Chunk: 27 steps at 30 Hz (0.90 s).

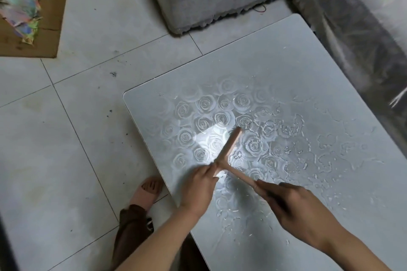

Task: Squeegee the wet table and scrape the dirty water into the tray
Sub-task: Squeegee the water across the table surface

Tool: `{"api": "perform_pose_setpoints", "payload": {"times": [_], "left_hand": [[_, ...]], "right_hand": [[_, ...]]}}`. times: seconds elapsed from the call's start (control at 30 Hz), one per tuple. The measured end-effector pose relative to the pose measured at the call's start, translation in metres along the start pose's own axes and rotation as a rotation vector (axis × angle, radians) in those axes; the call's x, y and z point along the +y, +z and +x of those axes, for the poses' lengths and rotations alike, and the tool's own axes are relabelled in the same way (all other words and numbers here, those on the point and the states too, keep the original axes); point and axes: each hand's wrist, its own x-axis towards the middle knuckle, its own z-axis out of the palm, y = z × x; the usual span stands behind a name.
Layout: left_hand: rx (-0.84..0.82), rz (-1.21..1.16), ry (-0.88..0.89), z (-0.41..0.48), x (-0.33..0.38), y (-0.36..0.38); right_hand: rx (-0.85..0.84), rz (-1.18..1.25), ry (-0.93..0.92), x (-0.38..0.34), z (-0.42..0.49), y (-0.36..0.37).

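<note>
A: Where's pink plastic T-shaped squeegee (229,145)?
B: On wet rose-patterned white table (286,61), nr its left edge; R hand (295,207) wrapped round handle; L hand (198,187) pinching blade's near end.

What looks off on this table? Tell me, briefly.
Water lies in ragged puddles across the table, mostly right of the squeegee; left of it the rose pattern looks wiped. No tray is in view to catch it. Dark grit speckles the floor tiles left of the table.
</note>
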Motion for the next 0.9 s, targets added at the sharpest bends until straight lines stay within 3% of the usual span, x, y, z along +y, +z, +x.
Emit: {"api": "perform_pose_setpoints", "payload": {"times": [0.13, 0.27, 0.4, 0.5, 0.57, 0.67, 0.73, 0.9], "left_hand": [[0.192, -0.002, 0.056, 0.006, -0.045, -0.053], [0.229, 0.142, -0.118, 0.016, -0.115, -0.112], [0.244, 0.179, -0.248, 0.03, -0.155, -0.146], [0.2, 0.133, -0.355, 0.045, -0.165, -0.156], [0.142, 0.15, -0.325, 0.054, -0.167, -0.16], [0.051, 0.214, -0.276, 0.064, -0.166, -0.166], [0.009, 0.224, -0.268, 0.071, -0.166, -0.172], [-0.063, 0.234, -0.272, 0.09, -0.172, -0.184]], "right_hand": [[0.041, -0.006, -0.117, -0.051, 0.045, -0.012], [0.022, -0.073, -0.239, -0.114, 0.124, -0.009], [-0.048, -0.145, -0.193, -0.14, 0.176, -0.007], [-0.076, -0.12, -0.13, -0.117, 0.158, -0.008], [-0.114, -0.105, -0.078, -0.096, 0.129, -0.015], [-0.131, -0.309, 0.005, -0.072, 0.09, -0.038], [-0.083, -0.47, -0.004, -0.085, 0.08, -0.053], [-0.026, -0.359, -0.105, -0.168, 0.146, -0.063]]}}
